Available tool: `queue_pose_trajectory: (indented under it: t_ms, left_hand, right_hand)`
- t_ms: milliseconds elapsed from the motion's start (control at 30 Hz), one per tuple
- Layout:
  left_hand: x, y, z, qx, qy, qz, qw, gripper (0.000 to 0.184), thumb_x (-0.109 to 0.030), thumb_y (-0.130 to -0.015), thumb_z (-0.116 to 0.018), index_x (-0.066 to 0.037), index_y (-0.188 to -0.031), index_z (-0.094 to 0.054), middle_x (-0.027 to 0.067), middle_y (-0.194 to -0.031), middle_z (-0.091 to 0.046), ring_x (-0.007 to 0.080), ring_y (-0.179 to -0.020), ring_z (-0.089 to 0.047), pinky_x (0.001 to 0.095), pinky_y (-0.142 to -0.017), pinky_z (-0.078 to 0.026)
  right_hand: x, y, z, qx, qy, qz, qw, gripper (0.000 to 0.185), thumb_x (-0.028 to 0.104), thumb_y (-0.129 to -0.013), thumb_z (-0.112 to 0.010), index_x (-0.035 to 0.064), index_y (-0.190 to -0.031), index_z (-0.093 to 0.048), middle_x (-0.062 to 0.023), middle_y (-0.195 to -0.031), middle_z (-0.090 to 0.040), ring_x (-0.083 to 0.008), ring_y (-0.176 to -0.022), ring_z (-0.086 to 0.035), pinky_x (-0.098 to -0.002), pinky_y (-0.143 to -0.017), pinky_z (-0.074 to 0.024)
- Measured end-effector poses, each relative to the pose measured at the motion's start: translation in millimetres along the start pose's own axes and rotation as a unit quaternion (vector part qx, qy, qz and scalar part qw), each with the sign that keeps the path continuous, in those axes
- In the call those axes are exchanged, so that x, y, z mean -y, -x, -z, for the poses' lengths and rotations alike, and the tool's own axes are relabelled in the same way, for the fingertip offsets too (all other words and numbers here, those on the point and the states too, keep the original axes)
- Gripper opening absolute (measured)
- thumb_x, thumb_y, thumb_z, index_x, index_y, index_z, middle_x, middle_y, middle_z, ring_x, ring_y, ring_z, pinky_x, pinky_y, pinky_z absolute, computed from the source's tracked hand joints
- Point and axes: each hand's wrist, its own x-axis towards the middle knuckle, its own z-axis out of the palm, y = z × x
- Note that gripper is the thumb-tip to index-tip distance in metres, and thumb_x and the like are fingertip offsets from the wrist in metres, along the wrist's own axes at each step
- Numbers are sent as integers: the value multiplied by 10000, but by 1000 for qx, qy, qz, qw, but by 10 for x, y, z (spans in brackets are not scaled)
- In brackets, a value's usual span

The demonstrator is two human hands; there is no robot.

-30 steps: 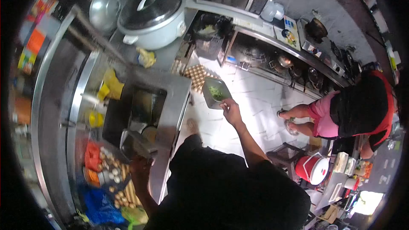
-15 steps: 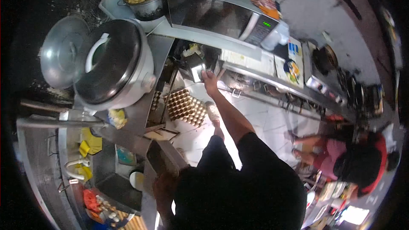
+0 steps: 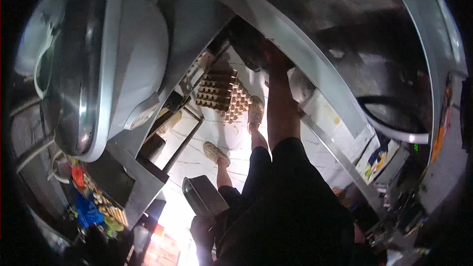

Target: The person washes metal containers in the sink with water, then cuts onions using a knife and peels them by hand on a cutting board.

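Low at the bottom, my left hand (image 3: 203, 230) grips the end of a deep rectangular metal pan (image 3: 206, 194), tilted beside my leg. My right arm reaches forward past the edge of the steel shelf, and my right hand (image 3: 277, 59) is in deep shadow, its fingers not readable. Beside it is a dark bulky shape (image 3: 246, 44) whose kind I cannot make out. Just under that spot, stacked egg trays (image 3: 217, 91) of cardboard lie on the floor, close to my foot.
A large rice cooker (image 3: 133, 54) stands on the left counter. To the right, a microwave (image 3: 345, 24) sits on a steel shelf (image 3: 315, 69). An open-framed cabinet (image 3: 182, 143) is below the left counter. Bags and food items (image 3: 93, 207) lie at lower left.
My view has moved forward and lower, bringing the rice cooker and microwave closer. My right hand has gone from lit view into shadow, and the metal object it held no longer shows.
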Motion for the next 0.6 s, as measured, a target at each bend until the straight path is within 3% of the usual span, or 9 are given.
queue_pose_trajectory:
  t_ms: [133, 200, 300, 333, 400, 467, 500, 567, 600]
  left_hand:
    - [-94, 106, -121, -26, 46, 0, 999, 150, -88, -666, -770, -103, -787, -682, 85, -907, -690, 320, -934, -641, 440, -788, -509]
    - [-165, 124, -132, -51, -25, -39, 998, 205, -109, -627, -819, -106, -764, -667, 81, -892, -684, 323, -924, -638, 435, -787, -505]
    - [149, 222, -296, -79, -1, -97, 992, 233, -24, -755, -889, -25, -879, -692, 43, -836, -630, 156, -814, -624, 317, -656, -512]
    - [179, 205, -270, -107, -37, -192, 975, 259, 14, -757, -872, -9, -904, -660, 56, -853, -643, 153, -821, -624, 332, -707, -553]
    - [716, 413, -599, -135, 136, -41, 981, 295, -6, -682, -893, -40, -842, -648, 64, -838, -664, 220, -797, -634, 363, -726, -551]
    - [972, 488, -745, -172, 198, -5, 965, 299, -42, -610, -930, -60, -745, -664, 92, -829, -689, 291, -804, -657, 397, -715, -524]
    - [945, 531, -678, -177, 115, -3, 977, 287, -38, -623, -925, -58, -758, -672, 93, -837, -692, 289, -804, -656, 395, -717, -526]
    - [1203, 539, -703, -170, 162, -10, 972, 262, -31, -640, -907, -52, -771, -681, 96, -838, -690, 296, -809, -658, 392, -715, -531]
    - [1331, 543, -682, -169, 113, -23, 979, 253, -29, -647, -899, -48, -774, -680, 99, -838, -689, 299, -811, -658, 393, -711, -530]
  right_hand:
    - [2, 44, -128, 1, -7, -16, 1000, 343, 340, -1028, -587, 28, -1149, -663, -105, -1093, -654, -231, -981, -628, -427, -899, -473]
    - [24, 130, -255, 5, -6, -16, 1000, 351, 339, -1027, -583, 24, -1163, -660, -116, -1123, -654, -248, -1003, -632, -446, -924, -472]
    - [66, 84, -229, 14, -20, -9, 1000, 364, 337, -1026, -578, 18, -1185, -654, -134, -1169, -655, -274, -1035, -639, -476, -961, -472]
    - [72, 114, -313, 18, -28, -8, 999, 369, 336, -1025, -576, 16, -1192, -653, -140, -1184, -655, -283, -1045, -641, -486, -973, -472]
    - [91, 158, -334, 22, -40, 0, 999, 378, 335, -1024, -572, 13, -1207, -649, -152, -1214, -656, -300, -1067, -645, -505, -998, -472]
    - [118, 180, -431, 40, -58, 10, 997, 388, 333, -1023, -568, 9, -1221, -646, -164, -1245, -657, -317, -1088, -650, -525, -1023, -472]
    - [153, 254, -579, 57, -71, 12, 996, 393, 333, -1022, -566, 7, -1229, -644, -170, -1260, -657, -325, -1099, -652, -534, -1036, -472]
    - [178, 306, -503, 128, -125, 7, 984, 404, 331, -1021, -563, 3, -1243, -641, -182, -1290, -657, -343, -1121, -657, -554, -1061, -471]
    - [234, 427, -495, 313, -239, -148, 907, 351, 265, -1041, -512, 7, -1240, -643, -184, -1266, -665, -317, -1038, -683, -508, -935, -551]
